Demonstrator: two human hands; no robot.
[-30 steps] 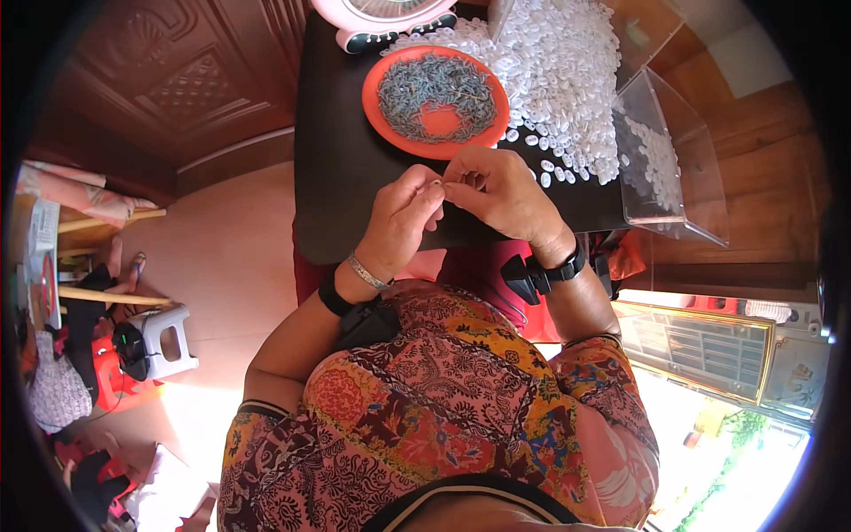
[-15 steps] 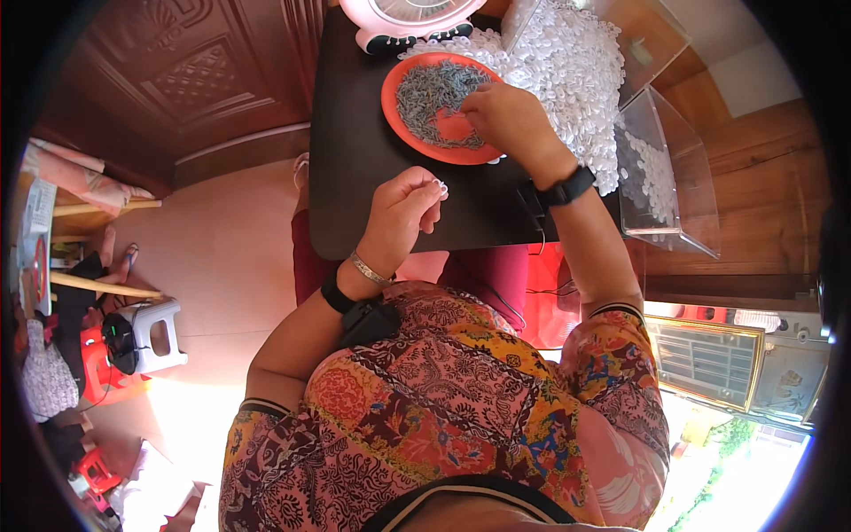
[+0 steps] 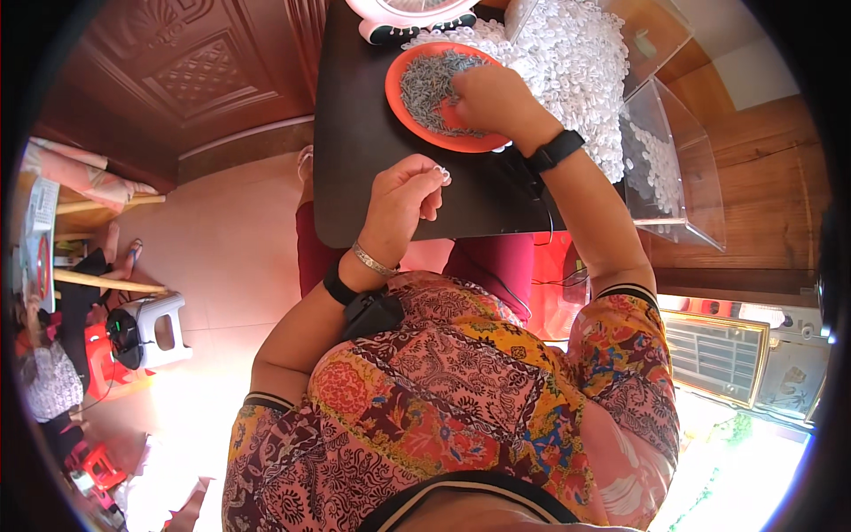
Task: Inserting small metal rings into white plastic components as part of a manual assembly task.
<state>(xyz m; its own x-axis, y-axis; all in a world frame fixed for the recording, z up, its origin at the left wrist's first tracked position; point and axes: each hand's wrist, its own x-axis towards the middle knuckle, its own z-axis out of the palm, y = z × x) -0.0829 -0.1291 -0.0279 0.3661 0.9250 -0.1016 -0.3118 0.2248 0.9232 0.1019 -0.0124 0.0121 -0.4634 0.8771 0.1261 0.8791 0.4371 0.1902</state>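
On the dark table (image 3: pixel 372 151), right hand (image 3: pixel 492 97) fingers dig into the orange dish (image 3: pixel 403 111); left hand (image 3: pixel 403 199) fingers pinch a small white piece (image 3: pixel 441 171).

Seen from above: the right hand (image 3: pixel 492 97) reaches into an orange plate (image 3: pixel 399 97) of small grey parts; the left hand (image 3: pixel 403 199) pinches a small white piece (image 3: pixel 441 172) over the dark desk (image 3: pixel 355 160).

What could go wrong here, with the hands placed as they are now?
1. The left hand pinches a small white piece over the dark table's front part; if it slips, it may fall to the floor.
2. The right hand digs in the orange plate, which lies against the white heap; grey bits may spill out.
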